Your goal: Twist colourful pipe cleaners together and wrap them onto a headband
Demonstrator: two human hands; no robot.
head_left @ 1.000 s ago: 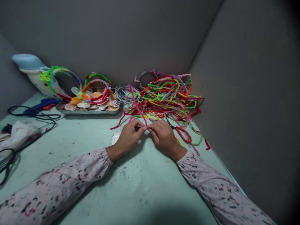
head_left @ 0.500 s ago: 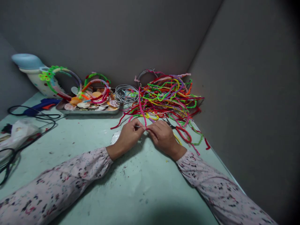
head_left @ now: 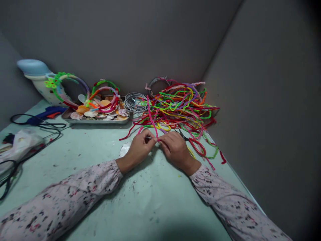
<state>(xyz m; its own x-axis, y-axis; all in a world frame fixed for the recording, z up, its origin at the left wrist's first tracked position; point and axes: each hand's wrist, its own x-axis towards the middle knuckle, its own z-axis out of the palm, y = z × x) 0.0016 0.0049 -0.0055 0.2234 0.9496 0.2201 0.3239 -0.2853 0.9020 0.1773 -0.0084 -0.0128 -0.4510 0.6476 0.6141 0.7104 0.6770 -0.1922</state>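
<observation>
My left hand [head_left: 139, 149] and my right hand [head_left: 175, 147] meet fingertip to fingertip on the pale green table [head_left: 105, 187]. Both pinch a pink pipe cleaner [head_left: 150, 117] that rises from the pinch toward the back. A thin grey wire end shows at my left fingertips. Right behind my hands lies a big tangle of pipe cleaners [head_left: 180, 103] in red, green, yellow, orange and purple. A red loop [head_left: 198, 147] lies just right of my right hand.
A metal tray [head_left: 75, 119] with shells and wrapped hoops stands at the back left. Beside it lies a wire coil [head_left: 134, 101]. Further left are a blue glue gun [head_left: 46, 113], a black cable [head_left: 37, 125], a plastic bag [head_left: 20, 142] and a light blue and white object [head_left: 37, 75]. Grey walls close the back and right.
The free end of the pink pipe cleaner has swung slightly from leaning left to more upright. My hands stay pinched together at the same spot.
</observation>
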